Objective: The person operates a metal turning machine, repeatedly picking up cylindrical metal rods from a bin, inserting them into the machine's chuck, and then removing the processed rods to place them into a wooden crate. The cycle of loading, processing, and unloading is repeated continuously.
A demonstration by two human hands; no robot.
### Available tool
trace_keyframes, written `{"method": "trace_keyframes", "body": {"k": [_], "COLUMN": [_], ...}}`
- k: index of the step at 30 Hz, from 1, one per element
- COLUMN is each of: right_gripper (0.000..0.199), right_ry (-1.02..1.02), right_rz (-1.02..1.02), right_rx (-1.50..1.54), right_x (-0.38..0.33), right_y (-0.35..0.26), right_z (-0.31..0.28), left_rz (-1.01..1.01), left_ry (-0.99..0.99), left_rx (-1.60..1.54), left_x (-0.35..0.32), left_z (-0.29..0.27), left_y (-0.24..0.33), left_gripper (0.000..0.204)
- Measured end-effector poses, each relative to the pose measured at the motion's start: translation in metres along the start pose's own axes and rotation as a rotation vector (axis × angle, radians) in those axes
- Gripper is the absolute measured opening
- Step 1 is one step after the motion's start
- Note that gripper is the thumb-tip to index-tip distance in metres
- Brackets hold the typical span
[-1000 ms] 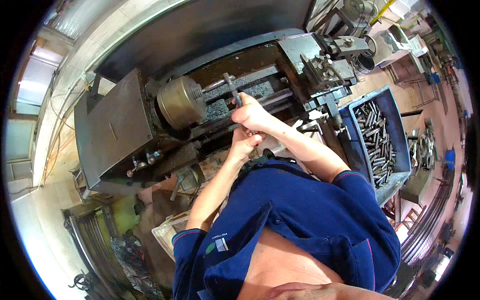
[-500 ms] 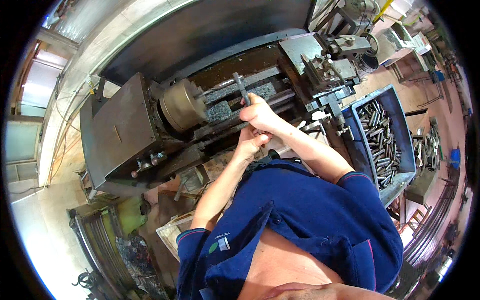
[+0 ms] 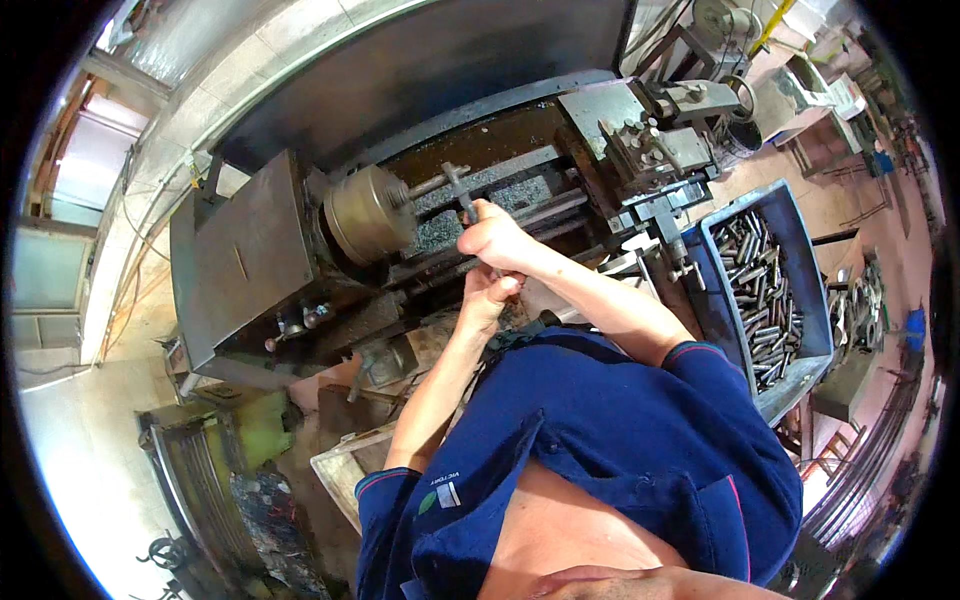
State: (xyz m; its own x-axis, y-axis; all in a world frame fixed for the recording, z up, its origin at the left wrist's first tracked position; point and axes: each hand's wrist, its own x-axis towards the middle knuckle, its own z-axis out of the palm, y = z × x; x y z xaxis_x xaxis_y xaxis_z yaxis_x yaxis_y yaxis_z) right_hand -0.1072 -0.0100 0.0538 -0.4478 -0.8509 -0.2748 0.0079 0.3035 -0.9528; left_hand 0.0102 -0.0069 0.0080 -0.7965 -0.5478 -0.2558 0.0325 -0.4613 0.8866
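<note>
Bar (image 3: 460,191) in R hand (image 3: 496,238), just R of chuck (image 3: 366,215); blue bin (image 3: 722,318) w/ loose metal pins (image 3: 762,300) far R.
R fist's round bar; L hand (image 3: 483,300), lower R of chuck, curled, can't tell on what.

a hand could pass over the bed (image 3: 558,208) between the right hand (image 3: 495,242) and the carriage (image 3: 605,110); the chuck (image 3: 366,215) blocks the left, the guard (image 3: 430,75) walls off the back, the bin (image 3: 720,305) stands right.
</note>
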Motion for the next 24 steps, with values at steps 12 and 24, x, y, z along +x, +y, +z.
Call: {"method": "trace_keyframes", "body": {"k": [12,24], "right_gripper": [0.034,0.03], "right_ry": [-0.004,-0.017], "right_rz": [-0.05,-0.018], "right_rx": [0.008,0.054], "right_x": [-0.005,-0.005], "right_y": [-0.004,-0.003], "right_z": [-0.001,0.001], "left_rz": [-0.032,-0.036], "left_ry": [-0.01,-0.052], "left_rx": [-0.055,0.011], "left_x": [-0.002,-0.001], "left_z": [0.001,-0.006], "left_y": [0.01,0.007], "left_gripper": [0.043,0.036]}}
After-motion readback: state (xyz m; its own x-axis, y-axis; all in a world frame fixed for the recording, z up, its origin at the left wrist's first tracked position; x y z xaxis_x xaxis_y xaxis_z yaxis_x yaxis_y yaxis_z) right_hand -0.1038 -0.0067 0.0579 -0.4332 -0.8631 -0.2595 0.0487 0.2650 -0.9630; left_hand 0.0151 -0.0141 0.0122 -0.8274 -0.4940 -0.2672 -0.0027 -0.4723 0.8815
